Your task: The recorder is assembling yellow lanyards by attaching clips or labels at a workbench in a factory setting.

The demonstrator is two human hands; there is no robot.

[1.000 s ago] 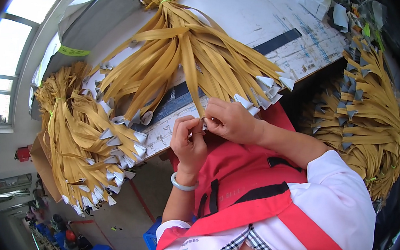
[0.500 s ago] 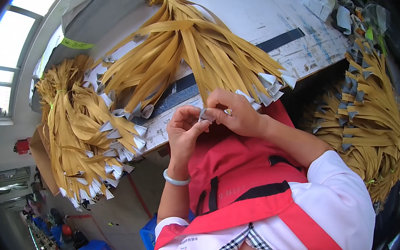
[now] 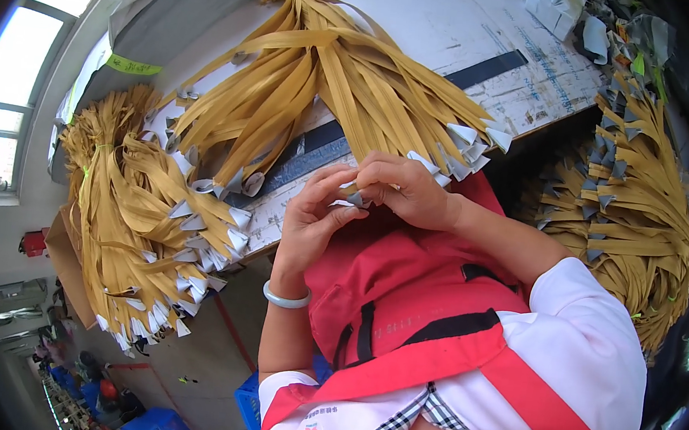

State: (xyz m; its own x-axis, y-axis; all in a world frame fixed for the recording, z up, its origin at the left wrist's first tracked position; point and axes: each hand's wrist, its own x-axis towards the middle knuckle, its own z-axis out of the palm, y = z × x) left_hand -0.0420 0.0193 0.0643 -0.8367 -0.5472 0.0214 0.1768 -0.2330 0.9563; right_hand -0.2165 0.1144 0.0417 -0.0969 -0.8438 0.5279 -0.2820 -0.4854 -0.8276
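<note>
My left hand (image 3: 310,224), with a pale bangle at the wrist, and my right hand (image 3: 405,189) meet at the table's near edge. Between their fingertips they pinch the small grey-white folded end of a strap (image 3: 353,198); most of it is hidden by the fingers. Just above the hands, a tied bundle of yellow straps (image 3: 333,73) with white triangular tips fans out on the white table (image 3: 462,27).
A second bundle of yellow straps (image 3: 137,212) hangs over the table's left end. A third pile (image 3: 635,210) lies at the right, below the table edge. A grey folder (image 3: 182,9) lies at the back left, small packets (image 3: 560,4) at the back right, and blue crates (image 3: 158,425) on the floor.
Both hands have stayed together at the table edge, the fingers shifting slightly on the small strap end. The bundles have not moved.
</note>
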